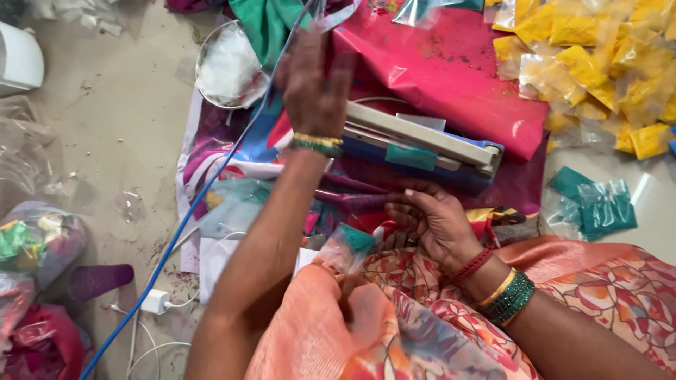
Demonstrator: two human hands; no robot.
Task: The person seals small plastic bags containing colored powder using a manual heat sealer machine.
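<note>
Your left hand (312,84) is raised in the upper middle of the frame, fingers spread and holding nothing, hovering over the near end of the heat sealer (422,144). The sealer lies just right of that hand, its long axis running from upper left down to lower right across the centre of the picture, with its pale top bar lifted off the blue base and a strip of teal tape on its side. Your right hand (431,224) sits below the sealer, nearer its front edge than the left hand is; its fingers are curled loosely against the cloth there, and you cannot tell whether they pinch anything. A small clear packet with green powder (350,245) lies just left of the right hand, on your lap. A heap of clear packets of yellow powder (598,63) fills the upper right corner. Teal-filled packets (598,207) rest at the right edge, well apart from both hands. A round bowl of clear bags (229,67) stands upper left, and a blue cable (184,225) runs diagonally down the left side.
</note>
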